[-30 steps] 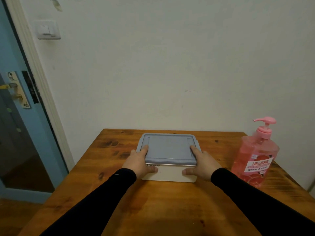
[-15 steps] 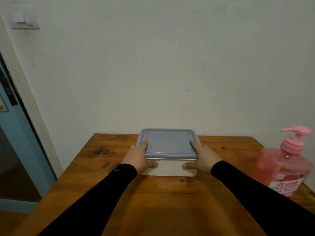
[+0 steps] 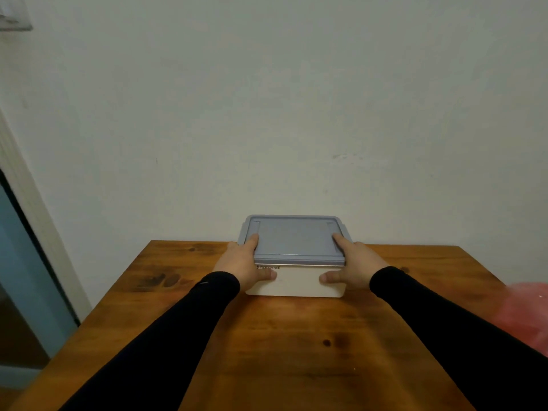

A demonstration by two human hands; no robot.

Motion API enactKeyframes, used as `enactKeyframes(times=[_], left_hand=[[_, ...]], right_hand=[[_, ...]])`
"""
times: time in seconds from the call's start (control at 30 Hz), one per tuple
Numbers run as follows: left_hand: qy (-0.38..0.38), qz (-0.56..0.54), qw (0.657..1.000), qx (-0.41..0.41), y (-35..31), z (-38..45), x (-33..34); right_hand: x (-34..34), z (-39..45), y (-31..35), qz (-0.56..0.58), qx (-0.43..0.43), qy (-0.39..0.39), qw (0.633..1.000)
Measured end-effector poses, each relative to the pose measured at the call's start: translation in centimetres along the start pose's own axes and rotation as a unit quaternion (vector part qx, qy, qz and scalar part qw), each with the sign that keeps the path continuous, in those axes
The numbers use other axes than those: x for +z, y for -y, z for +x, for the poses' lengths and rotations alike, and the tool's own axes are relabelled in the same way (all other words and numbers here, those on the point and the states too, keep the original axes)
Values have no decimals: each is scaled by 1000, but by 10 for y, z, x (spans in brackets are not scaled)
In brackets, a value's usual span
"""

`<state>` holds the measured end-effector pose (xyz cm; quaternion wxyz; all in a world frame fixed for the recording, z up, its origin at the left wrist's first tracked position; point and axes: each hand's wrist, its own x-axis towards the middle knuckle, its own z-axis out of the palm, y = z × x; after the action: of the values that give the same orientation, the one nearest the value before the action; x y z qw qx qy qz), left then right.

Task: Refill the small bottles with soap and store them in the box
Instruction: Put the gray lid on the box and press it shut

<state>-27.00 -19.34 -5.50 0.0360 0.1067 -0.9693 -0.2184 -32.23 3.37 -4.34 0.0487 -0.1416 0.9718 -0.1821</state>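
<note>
box (image 3: 296, 284) front wall: a short line of small dark print sits just under the lid (image 3: 293, 237), at the left end, beside the thumb of the left hand (image 3: 241, 262); too small and blurred to read.
lid top: no lettering that can be made out.
pink bottle (image 3: 527, 315) at the right edge: blurred, no label legible.
readable text overall: none.

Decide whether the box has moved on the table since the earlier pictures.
Yes. The box has shifted away from the person, toward the wall: the dark knot in the table now lies well clear of its front.
</note>
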Motion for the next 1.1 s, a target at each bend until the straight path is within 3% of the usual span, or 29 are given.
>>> enactKeyframes(times=[0.77,1.1], left_hand=[[-8,-6,1000,17,6,48,4],[-55,137,989,15,-2,39,2]], right_hand=[[-2,45,-1,20,1,3,1000],[-2,35,5,-8,9,-26,1000]])
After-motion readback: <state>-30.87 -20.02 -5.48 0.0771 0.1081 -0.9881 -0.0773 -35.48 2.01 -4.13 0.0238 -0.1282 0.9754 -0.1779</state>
